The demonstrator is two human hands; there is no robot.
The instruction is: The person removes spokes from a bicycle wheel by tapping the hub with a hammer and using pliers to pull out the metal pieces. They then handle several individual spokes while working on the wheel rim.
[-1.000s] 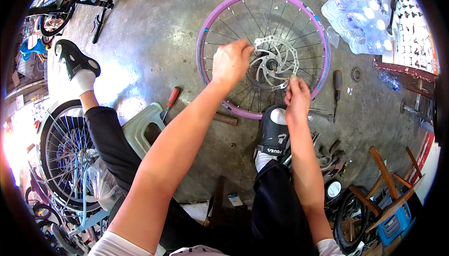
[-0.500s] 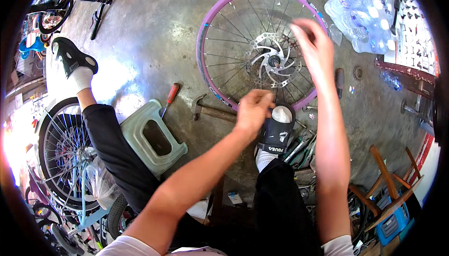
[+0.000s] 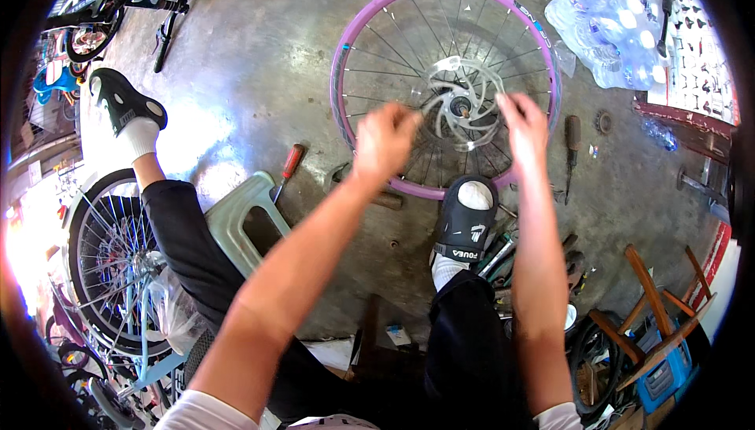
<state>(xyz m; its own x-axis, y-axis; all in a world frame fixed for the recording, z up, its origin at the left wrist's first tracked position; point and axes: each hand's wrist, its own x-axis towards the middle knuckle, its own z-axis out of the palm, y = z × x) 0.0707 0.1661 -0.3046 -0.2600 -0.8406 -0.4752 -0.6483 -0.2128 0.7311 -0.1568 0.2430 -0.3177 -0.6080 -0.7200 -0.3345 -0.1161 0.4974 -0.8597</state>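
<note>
A bicycle wheel with a purple rim (image 3: 440, 192) lies flat on the floor in front of me. Over its hub sits a metal brake disc (image 3: 465, 144), blurred while the spokes look sharper. At the disc's right edge, my right hand (image 3: 525, 123) is closed, thumb and fingertips pinched on the edge. My left hand (image 3: 381, 141) is closed too, fingertips at the left edge; what they pinch is blurred and hidden. My right foot in a black sandal (image 3: 464, 222) is planted against the near part of the rim.
A hammer (image 3: 385, 199) lies partly behind my left forearm, near a red-handled screwdriver (image 3: 292, 161) and a pale green stool (image 3: 236, 210). Right of the wheel are another screwdriver (image 3: 572, 135), a small sprocket (image 3: 603, 122) and wrapped bottles (image 3: 602, 29). Tools lie beside my right foot.
My left hand has moved up and left from beside my foot to the disc. My right hand has come down to the disc's edge, and its fingers have closed. The disc has become blurred.
</note>
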